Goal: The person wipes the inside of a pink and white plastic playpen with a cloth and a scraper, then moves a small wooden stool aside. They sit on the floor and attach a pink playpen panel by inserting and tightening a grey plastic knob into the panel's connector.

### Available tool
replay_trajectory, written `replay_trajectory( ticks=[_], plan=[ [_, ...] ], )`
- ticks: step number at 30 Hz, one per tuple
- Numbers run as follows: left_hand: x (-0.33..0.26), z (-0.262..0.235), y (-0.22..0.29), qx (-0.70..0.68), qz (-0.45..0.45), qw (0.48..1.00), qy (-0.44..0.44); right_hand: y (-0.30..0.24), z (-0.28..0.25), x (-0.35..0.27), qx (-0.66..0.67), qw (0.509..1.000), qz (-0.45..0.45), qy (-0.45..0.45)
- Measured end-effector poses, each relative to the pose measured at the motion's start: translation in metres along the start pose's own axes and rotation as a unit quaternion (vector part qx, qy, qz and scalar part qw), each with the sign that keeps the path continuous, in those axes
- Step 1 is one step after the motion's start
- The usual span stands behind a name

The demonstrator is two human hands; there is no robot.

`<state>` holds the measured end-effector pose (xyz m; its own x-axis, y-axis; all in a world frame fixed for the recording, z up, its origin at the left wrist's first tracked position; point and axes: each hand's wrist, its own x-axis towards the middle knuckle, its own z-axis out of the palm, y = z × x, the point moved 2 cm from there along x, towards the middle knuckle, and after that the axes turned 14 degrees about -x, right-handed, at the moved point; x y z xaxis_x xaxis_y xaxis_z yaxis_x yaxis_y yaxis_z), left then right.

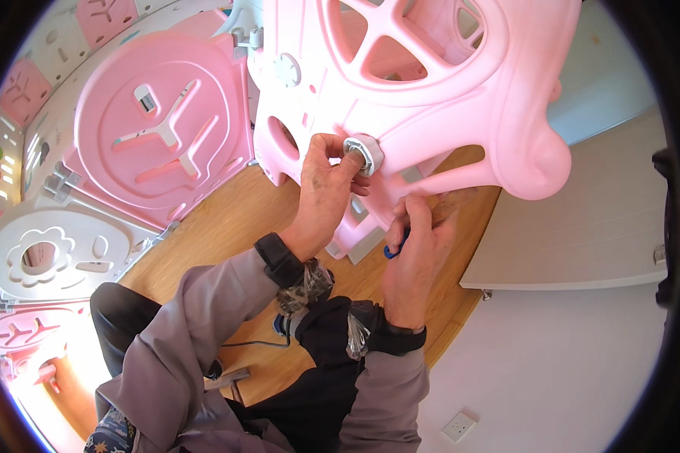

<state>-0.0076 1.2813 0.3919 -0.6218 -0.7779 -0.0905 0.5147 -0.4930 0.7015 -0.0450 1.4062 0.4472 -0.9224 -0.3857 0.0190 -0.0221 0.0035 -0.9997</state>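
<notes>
A large pink plastic play-structure part [431, 136] with oval cutouts stands tilted in front of me. My left hand [326, 185] pinches a light grey round plastic cap [364, 154] against its lower side, thumb pressed into the cap's hollow face. Below and to the right, my right hand [423, 253] is closed around a small blue thing [397, 243] near the part's lower edge. Only a curved blue piece shows between the fingers, so its kind is hidden. Another light grey round cap [286, 69] sits on the pink part, higher up and to the left.
Pink [162, 121] and white [60, 253] play-fence panels joined by grey hinges curve around the left. A pale cabinet or wall panel [574, 219] stands at the right, above a white surface with a wall socket [459, 426]. A dark cord [257, 344] lies on the wooden floor [219, 226].
</notes>
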Motion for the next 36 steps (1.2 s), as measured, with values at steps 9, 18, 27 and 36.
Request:
replay_trajectory(
  ticks=[9,18,27,36],
  plan=[
    [-0.036,-0.054,0.023,0.057,-0.051,0.996,0.046,0.004,-0.001,-0.013,0.004,0.999,-0.008,0.054],
    [-0.122,-0.132,0.062,0.021,-0.073,0.997,0.012,0.034,0.049,-0.064,0.03,0.991,0.017,-0.128],
    [-0.189,-0.133,0.114,0.044,0.02,0.99,-0.133,0.059,0.101,-0.126,-0.014,0.866,0.096,-0.49],
    [-0.213,-0.144,0.126,0.021,-0.064,0.986,-0.151,0.087,0.11,-0.149,-0.053,0.842,-0.329,-0.425]
  ],
)
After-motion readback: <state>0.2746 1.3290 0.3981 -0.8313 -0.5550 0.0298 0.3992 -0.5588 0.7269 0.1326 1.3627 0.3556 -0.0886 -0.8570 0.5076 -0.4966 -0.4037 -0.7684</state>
